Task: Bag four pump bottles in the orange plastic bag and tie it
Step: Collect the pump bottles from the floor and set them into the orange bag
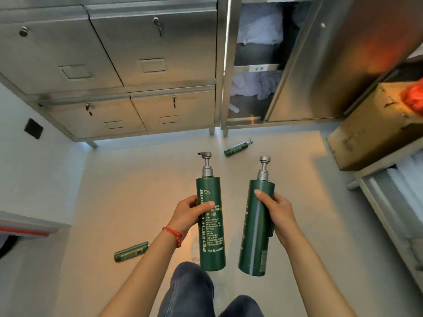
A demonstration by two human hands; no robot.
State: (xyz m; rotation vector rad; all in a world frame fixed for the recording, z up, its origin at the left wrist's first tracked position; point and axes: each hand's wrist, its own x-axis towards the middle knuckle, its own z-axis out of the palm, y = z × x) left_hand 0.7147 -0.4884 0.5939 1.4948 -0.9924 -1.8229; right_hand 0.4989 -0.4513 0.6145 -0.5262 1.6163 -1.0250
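My left hand (186, 213) grips a tall green pump bottle (211, 236) with white lettering, held upright above the floor. My right hand (278, 213) grips a second green pump bottle (254, 236), tilted slightly, its plain side toward me. A third green bottle (237, 148) lies on the floor ahead, near the cabinet legs. A fourth green bottle (130, 251) lies on the floor at lower left. The orange plastic bag (413, 98) sits bunched on a cardboard box at the right edge, partly cut off.
Steel lockers (109, 65) line the back wall. An open steel cabinet (256, 65) holds folded cloth. A cardboard box (370, 133) rests on a shelf at right. A white ledge (27, 220) juts in at left. My knees (192, 291) show below.
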